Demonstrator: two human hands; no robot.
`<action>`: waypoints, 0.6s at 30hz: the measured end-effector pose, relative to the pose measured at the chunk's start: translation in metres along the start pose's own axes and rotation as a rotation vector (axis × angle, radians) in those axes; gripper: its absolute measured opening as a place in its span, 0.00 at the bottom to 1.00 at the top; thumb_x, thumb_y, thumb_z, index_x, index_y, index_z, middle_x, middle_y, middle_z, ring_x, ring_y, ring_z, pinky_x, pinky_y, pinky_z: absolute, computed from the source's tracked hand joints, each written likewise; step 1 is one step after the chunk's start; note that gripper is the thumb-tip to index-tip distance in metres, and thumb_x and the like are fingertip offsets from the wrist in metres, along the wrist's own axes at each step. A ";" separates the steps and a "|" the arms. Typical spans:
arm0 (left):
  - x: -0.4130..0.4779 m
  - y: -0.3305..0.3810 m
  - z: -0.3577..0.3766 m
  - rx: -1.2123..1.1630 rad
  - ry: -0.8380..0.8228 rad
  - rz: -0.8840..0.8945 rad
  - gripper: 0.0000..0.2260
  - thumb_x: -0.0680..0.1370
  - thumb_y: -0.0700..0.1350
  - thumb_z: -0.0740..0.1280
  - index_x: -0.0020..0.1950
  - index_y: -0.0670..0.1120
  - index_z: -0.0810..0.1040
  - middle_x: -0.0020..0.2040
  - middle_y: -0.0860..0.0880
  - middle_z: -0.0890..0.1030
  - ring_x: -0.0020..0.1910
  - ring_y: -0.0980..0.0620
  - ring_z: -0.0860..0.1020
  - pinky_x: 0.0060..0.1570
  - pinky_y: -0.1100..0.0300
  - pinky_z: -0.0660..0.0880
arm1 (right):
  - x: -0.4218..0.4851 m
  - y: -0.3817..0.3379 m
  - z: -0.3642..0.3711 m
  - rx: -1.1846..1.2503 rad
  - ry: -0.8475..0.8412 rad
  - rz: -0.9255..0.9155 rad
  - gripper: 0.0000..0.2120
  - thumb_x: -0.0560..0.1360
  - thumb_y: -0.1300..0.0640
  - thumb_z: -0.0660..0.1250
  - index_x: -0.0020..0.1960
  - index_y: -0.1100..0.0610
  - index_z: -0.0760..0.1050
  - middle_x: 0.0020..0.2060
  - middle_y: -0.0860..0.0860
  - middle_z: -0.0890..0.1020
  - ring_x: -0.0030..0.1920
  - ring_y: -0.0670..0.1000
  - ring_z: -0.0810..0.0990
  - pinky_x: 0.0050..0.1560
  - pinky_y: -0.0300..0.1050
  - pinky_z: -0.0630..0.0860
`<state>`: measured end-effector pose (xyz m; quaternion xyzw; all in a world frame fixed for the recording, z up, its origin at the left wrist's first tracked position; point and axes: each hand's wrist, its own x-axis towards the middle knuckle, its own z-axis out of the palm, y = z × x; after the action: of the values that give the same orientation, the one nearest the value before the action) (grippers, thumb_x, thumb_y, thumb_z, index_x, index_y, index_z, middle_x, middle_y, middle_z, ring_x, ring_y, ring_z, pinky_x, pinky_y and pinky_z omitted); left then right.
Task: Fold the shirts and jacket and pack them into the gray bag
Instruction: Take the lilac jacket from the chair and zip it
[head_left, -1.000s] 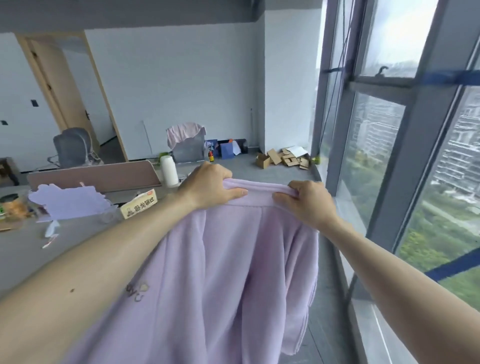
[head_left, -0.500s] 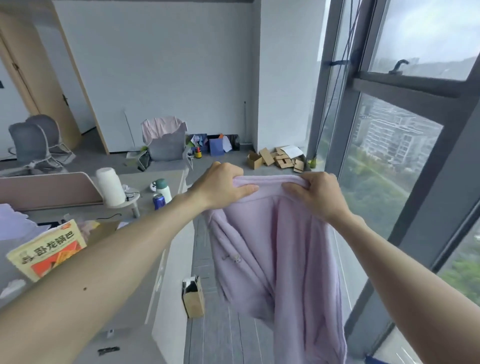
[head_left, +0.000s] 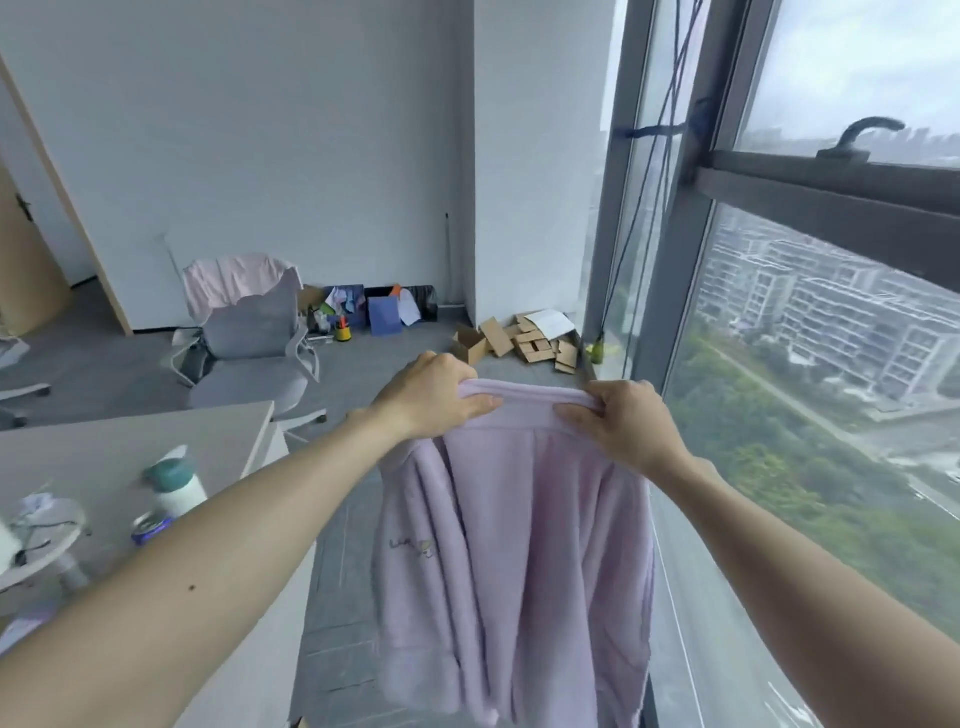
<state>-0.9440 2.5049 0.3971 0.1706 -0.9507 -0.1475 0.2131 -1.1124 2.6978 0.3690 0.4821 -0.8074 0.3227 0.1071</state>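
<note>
I am not making out any text clearly enough to read. The lilac jacket (head_left: 519, 545) that I am holding up by its collar, my left hand (head_left: 431, 400) and right hand (head_left: 623, 426) each gripping it with curled fingers (head_left: 480, 402), is showing one small dark embroidered mark (head_left: 411, 545) on the panel hanging below my left hand. It is looking like a few letter-like strokes beside a tiny pale figure, too small and soft to spell out. On the table (head_left: 156, 441) at my left, a small can (head_left: 149, 527) is showing a blue-and-white label, but it is blurring into streaks, and no word or number is coming through.
</note>
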 end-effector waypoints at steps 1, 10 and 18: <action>0.029 -0.008 0.008 -0.009 -0.011 -0.001 0.25 0.76 0.58 0.71 0.28 0.47 0.65 0.25 0.52 0.67 0.27 0.53 0.67 0.30 0.57 0.61 | 0.023 0.015 0.004 -0.027 -0.002 0.004 0.26 0.73 0.47 0.72 0.27 0.52 0.59 0.21 0.48 0.64 0.27 0.52 0.64 0.29 0.47 0.60; 0.272 -0.079 0.079 0.006 -0.180 0.043 0.26 0.73 0.62 0.72 0.31 0.45 0.66 0.28 0.50 0.68 0.30 0.55 0.65 0.30 0.55 0.56 | 0.211 0.156 0.054 -0.110 -0.028 0.038 0.25 0.72 0.45 0.71 0.29 0.56 0.61 0.22 0.50 0.65 0.27 0.50 0.65 0.29 0.47 0.62; 0.442 -0.179 0.119 0.006 -0.308 -0.104 0.27 0.76 0.60 0.70 0.31 0.46 0.60 0.28 0.51 0.62 0.28 0.53 0.60 0.32 0.54 0.53 | 0.423 0.247 0.143 -0.034 -0.125 -0.108 0.25 0.73 0.44 0.71 0.29 0.54 0.60 0.23 0.48 0.66 0.27 0.47 0.65 0.29 0.46 0.59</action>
<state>-1.3276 2.1974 0.3880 0.1958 -0.9624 -0.1799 0.0563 -1.5185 2.3892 0.3600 0.5422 -0.7908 0.2719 0.0820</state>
